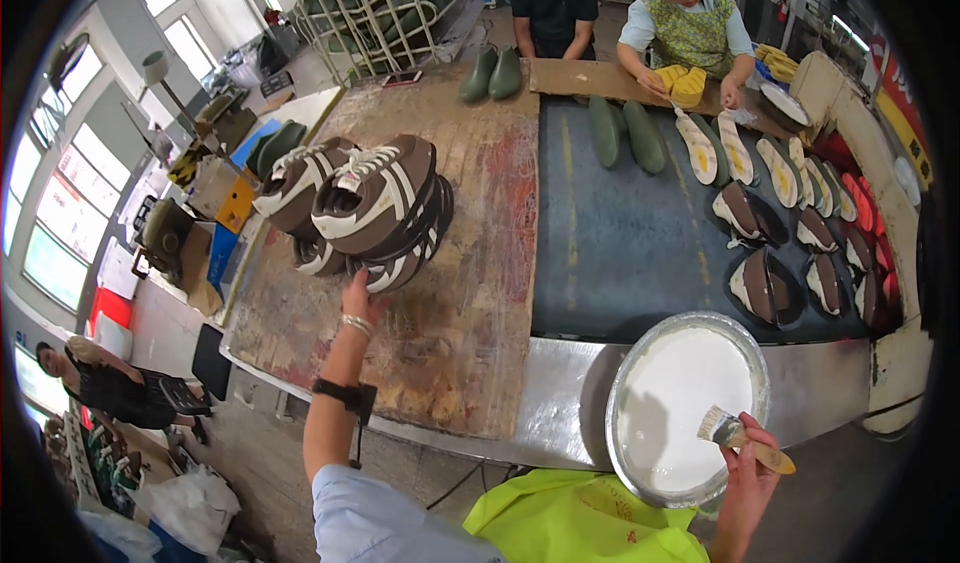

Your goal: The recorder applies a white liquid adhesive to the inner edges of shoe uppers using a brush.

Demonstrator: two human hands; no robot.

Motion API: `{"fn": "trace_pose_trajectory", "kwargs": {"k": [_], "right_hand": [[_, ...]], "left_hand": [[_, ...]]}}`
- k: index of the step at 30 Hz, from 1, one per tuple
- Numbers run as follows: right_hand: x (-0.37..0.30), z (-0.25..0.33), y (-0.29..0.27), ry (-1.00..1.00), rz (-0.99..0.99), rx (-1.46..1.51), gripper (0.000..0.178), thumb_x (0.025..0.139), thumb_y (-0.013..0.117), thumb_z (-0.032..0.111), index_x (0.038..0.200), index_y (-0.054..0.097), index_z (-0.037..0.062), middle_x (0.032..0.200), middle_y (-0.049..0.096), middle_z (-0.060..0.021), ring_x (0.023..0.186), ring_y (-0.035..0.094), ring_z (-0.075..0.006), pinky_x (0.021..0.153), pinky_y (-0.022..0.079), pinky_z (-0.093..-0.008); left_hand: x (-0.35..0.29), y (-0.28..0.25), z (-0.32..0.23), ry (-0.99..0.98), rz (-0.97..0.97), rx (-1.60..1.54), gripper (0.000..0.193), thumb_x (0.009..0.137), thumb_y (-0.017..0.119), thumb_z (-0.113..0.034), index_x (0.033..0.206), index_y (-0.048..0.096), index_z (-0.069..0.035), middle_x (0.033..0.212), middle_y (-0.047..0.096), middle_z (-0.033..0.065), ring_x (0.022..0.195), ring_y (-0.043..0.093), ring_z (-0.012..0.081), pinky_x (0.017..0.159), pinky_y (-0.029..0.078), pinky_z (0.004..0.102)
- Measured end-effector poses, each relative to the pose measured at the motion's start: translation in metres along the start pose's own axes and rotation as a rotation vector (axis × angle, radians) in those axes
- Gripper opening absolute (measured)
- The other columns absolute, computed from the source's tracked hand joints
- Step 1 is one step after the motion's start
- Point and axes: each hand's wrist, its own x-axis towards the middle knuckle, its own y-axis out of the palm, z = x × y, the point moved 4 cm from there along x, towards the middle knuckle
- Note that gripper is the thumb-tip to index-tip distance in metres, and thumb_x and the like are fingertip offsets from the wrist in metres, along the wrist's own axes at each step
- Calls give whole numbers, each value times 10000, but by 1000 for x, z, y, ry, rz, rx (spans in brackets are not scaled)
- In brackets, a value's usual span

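Observation:
Brown sneakers (375, 198) with white stripes and pale laces stand stacked on the worn board at left. My left hand (360, 300) reaches to the near end of a lower sneaker (392, 271) in the stack. It looks closed on that end; part of the fingers is hidden. My right hand (745, 475) is closed around the wooden handle of a flat paintbrush (774, 458), its pale bristles turned left above a metal basin (617, 383). White liquid (690, 383) fills much of the basin, which sits at the table's near edge.
A dark conveyor belt (630, 243) carries brown shoe uppers (765, 288), pale soles (695, 148) and green shoe lasts (645, 138). Two people sit at its far end, one with hands at a yellow piece (684, 85). More green lasts (490, 75) stand at the board's far edge.

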Motion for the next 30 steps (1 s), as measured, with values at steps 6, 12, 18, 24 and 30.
{"fn": "trace_pose_trajectory", "kwargs": {"k": [6,12,18,24,30], "right_hand": [[-8,9,24,28,6,-31,177,915,549,115,1074,545,36,1253,500,-174,1049,563,-213,877,495,-352],[-17,8,27,100,18,-39,175,911,554,104,1068,548,25,1234,516,-171,1030,573,-203,857,513,-341],[-20,7,11,102,-34,3,171,906,555,88,1065,551,23,1207,529,-168,1001,586,-195,827,532,-325],[-20,-4,-7,92,-46,80,159,910,546,82,1056,548,18,1191,533,-165,995,589,-199,824,538,-325],[-13,-16,-22,134,-98,73,137,917,516,54,1044,547,10,1177,537,-162,993,590,-205,827,542,-339]], "left_hand": [[43,-14,3,-292,123,31,311,805,523,-178,1093,487,-68,1098,580,136,1018,576,319,817,496,530],[19,0,15,-271,205,-8,297,810,478,-80,1096,487,-2,1091,573,161,970,593,354,772,543,534],[-15,37,48,-282,230,-19,288,821,467,-83,1093,527,-11,1118,575,154,1004,587,317,789,536,552],[-57,95,63,-275,219,-142,309,839,459,-21,1146,472,14,1145,546,200,1034,566,394,799,509,620],[-56,136,71,-299,144,-114,342,882,451,-54,1215,408,9,1230,489,179,1100,521,372,875,495,601]]}}
